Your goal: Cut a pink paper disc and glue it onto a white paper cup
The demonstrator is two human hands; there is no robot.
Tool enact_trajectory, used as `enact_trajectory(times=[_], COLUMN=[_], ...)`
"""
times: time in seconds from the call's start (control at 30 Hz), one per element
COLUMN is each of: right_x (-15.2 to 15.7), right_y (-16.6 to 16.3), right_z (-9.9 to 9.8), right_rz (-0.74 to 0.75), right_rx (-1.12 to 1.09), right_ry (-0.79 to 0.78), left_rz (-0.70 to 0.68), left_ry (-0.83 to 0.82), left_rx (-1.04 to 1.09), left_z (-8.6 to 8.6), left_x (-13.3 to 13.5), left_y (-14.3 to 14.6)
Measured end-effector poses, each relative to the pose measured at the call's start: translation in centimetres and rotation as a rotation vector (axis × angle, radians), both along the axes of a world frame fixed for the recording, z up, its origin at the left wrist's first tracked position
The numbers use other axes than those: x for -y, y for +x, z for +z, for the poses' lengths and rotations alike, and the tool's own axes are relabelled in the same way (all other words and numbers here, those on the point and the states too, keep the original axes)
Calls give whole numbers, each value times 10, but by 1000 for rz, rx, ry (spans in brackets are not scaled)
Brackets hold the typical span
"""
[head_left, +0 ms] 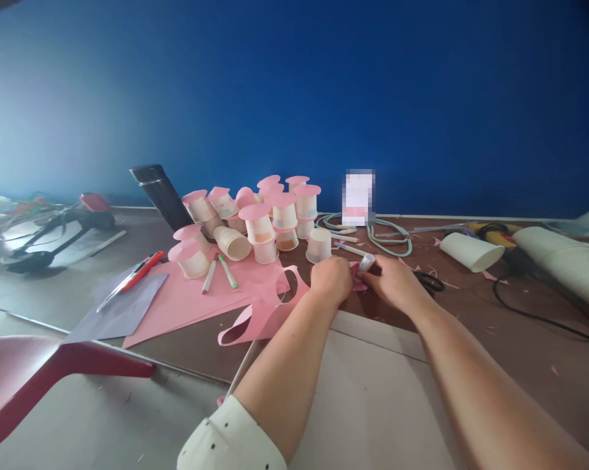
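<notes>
Near the middle of the table, my right hand (394,281) is closed on a short white tube (367,262) that looks like a glue stick, tilted over a small pink paper piece (359,279). My left hand (332,279) is curled at the left edge of that paper and appears to grip it; its fingertips are mostly hidden. Just behind my left hand stands an upside-down paper cup (319,245). Pink paper with round cut-outs (267,310) lies beside my left forearm.
Several paper cups topped with pink discs (259,228) are stacked behind, left of centre. Pink sheets (177,294), two markers (227,271), a red cutter (142,271) and a black bottle (161,196) are at left. A loose cup (471,252) and nested cups (565,264) lie at right.
</notes>
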State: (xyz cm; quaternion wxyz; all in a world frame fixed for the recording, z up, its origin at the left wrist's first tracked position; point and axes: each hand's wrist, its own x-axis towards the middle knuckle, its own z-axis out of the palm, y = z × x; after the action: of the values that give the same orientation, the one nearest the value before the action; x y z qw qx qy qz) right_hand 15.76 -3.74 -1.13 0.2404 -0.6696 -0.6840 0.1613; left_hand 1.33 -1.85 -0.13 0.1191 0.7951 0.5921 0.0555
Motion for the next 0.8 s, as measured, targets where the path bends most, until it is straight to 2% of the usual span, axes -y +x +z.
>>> enact_trajectory(times=[0.2, 0.5, 0.63, 0.8], right_x=[0, 6, 6, 4], right_y=[-1, -5, -1, 6], right_z=[-3, 4, 8, 14], right_rz=[37, 48, -13, -139], right_rx=[15, 191, 243, 146], right_ry=[17, 18, -29, -33], left_rz=[-2, 4, -2, 13], left_ry=[-9, -29, -31, -39], left_rx=[1, -1, -7, 9], left_z=[2, 6, 7, 7], left_x=[1, 3, 4, 4], left_y=[0, 0, 0, 0])
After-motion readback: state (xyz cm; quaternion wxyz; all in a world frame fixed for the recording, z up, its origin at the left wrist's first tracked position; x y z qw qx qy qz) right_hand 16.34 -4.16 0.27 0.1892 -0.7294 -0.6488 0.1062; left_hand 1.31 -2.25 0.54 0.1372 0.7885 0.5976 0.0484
